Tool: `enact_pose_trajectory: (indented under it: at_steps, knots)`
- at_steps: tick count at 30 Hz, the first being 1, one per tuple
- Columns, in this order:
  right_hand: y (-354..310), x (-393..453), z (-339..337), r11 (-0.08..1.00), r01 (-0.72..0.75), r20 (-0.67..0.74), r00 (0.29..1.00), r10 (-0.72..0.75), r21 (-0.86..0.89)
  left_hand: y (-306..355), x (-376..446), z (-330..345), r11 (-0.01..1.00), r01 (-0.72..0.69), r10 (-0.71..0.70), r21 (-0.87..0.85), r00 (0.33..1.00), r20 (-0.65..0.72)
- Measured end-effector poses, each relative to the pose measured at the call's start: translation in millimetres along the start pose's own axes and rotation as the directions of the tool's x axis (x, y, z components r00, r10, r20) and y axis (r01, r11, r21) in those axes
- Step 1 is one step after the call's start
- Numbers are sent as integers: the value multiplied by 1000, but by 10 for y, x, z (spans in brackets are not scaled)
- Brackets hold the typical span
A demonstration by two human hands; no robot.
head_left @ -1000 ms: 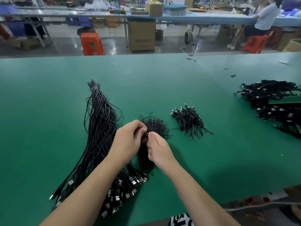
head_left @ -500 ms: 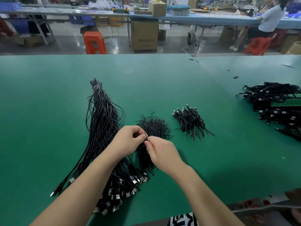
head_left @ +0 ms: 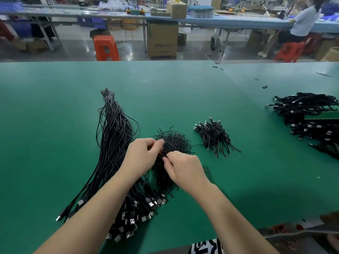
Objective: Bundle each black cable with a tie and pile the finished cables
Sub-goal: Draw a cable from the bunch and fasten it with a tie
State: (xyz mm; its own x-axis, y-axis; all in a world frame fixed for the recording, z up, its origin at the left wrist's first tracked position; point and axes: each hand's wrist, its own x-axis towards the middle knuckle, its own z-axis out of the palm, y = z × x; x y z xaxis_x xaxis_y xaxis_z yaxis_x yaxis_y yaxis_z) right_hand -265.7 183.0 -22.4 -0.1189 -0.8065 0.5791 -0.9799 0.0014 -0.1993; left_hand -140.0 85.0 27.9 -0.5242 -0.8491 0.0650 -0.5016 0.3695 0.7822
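Low in the frame, left of centre, the unbundled black cables [head_left: 113, 143] fan from USB plugs at the near tabletop [head_left: 55, 125] edge up to a tied tip at mid-left. Left forearm lies across that fan.

Centre frame: both hands meet over the heap of loose ties [head_left: 172, 143]. Left hand [head_left: 141, 156] has fingers curled, thumb and fingertip closed on something thin and dark. Right hand [head_left: 185, 169] is likewise curled, pinching at the same spot. Tie or cable end: cannot tell, too small.

Risks, my read:
- ties are tangled, so a pull may lift several or scatter the heap
- forearm could drag plugs off the near edge

Right of the heap, apart from both hands, sits the small pile of finished cables [head_left: 214, 136]. Far right edge: a bigger black cable stack [head_left: 308, 114].
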Motion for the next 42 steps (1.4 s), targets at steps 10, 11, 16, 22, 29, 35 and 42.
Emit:
enact_pose_trajectory:
  at_steps: [10,11,16,22,29,35,42]
  knots:
    - [61,13,9,992,74,22,997,-72,-100,42,26,-74,972,-81,47,219,986,158]
    - [60,11,12,990,81,31,996,-78,-112,40,36,-83,974,-77,37,211,982,187]
    - [66,19,-17,982,101,77,993,-90,-158,40,53,-122,978,-86,35,188,966,256]
    - [36,11,32,976,120,90,990,-105,-181,101,9,-87,831,-212,100,514,966,237]
    - [57,59,17,987,85,36,996,-80,-139,22,6,-19,764,-147,72,629,987,144]
    - [67,101,-114,998,62,-235,970,-68,-34,-91,82,-202,992,84,-88,95,995,42]
    - [65,83,-74,983,68,-247,969,-25,169,-4,11,-206,898,227,-149,-376,963,226]
